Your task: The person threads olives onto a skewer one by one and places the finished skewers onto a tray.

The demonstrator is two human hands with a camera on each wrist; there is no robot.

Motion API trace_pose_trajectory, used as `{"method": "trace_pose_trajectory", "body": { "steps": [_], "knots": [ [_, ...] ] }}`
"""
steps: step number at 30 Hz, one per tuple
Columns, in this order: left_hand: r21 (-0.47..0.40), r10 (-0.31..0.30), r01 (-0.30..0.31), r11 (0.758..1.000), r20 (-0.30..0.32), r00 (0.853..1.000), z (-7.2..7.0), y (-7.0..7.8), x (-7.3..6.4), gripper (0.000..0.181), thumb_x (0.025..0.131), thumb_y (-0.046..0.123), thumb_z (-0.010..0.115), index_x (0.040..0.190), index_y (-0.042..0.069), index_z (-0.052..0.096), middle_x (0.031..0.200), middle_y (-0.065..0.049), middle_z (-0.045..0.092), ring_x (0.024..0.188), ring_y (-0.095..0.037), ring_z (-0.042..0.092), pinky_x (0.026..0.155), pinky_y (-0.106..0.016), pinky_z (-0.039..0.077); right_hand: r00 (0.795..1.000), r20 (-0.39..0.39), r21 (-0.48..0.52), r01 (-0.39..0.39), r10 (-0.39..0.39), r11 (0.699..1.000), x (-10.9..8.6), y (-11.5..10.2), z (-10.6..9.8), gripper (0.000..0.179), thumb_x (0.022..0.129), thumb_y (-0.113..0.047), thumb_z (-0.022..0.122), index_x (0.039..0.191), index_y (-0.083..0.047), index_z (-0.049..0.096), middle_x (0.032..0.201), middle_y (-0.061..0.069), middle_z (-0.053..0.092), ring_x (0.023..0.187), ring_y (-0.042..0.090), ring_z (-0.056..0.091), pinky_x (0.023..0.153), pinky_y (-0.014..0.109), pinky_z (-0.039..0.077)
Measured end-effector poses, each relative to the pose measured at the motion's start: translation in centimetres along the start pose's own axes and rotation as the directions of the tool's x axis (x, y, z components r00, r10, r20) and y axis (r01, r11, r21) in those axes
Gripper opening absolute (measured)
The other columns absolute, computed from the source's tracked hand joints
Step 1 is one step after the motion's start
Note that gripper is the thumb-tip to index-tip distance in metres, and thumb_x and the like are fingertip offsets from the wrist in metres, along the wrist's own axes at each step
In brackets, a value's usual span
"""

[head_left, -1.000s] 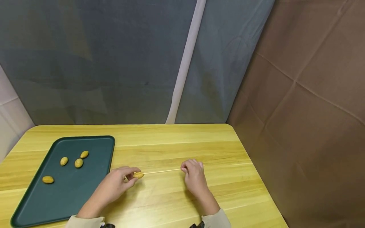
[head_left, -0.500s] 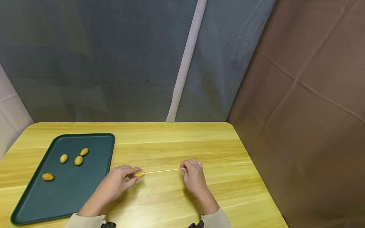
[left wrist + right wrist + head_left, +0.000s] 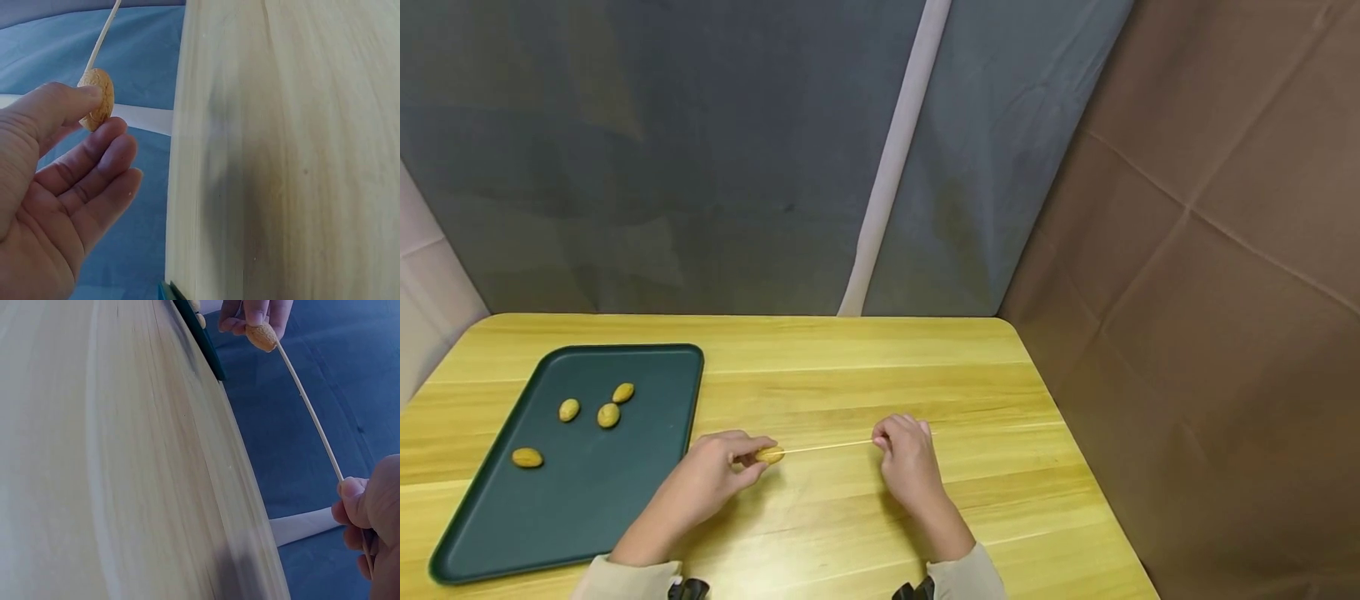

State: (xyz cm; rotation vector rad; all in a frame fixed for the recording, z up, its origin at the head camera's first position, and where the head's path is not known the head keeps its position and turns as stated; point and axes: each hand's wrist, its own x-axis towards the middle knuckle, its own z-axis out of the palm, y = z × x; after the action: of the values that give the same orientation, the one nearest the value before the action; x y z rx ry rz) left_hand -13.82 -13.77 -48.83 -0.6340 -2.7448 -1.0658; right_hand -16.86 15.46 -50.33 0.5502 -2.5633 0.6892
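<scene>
My left hand pinches a yellow-brown, oval, wrinkled nut-like piece between its thumb and fingers, above the table. A thin wooden skewer runs from that piece across to my right hand. The right thumb and curled fingers grip the skewer near its other end, and a short length sticks out behind them. One end of the skewer meets the tip of the piece; how deep it goes in is hidden. In the head view both hands are at the middle of the table, a skewer's length apart.
A dark green tray lies on the left of the wooden table. Several similar oval pieces rest on it. Grey cloth hangs behind the table, and brown cloth stands along its right side.
The head view has tipped down slightly, so the table and tray appear higher. Both hands keep their grips on the piece and the skewer, with hardly any movement.
</scene>
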Motion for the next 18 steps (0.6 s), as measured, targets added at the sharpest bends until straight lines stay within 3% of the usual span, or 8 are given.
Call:
{"method": "trace_pose_trajectory", "body": {
  "steps": [18],
  "knots": [
    [-0.005, -0.013, 0.013, 1.000, 0.021, 1.000, 0.25, 0.10, 0.04, 0.028, 0.086, 0.005, 0.079, 0.114, 0.008, 0.078, 0.084, 0.014, 0.067, 0.072, 0.002, 0.058, 0.058, -0.022, 0.047, 1.000, 0.008, -0.004, 0.001, -0.001, 1.000, -0.01, -0.53, 0.23, 0.015, 0.079, -0.007, 0.081, 0.079, -0.012, 0.067, 0.079, -0.004, 0.068, 0.072, 0.010, 0.056, 0.072, 0.027, 0.037]
  ]
}}
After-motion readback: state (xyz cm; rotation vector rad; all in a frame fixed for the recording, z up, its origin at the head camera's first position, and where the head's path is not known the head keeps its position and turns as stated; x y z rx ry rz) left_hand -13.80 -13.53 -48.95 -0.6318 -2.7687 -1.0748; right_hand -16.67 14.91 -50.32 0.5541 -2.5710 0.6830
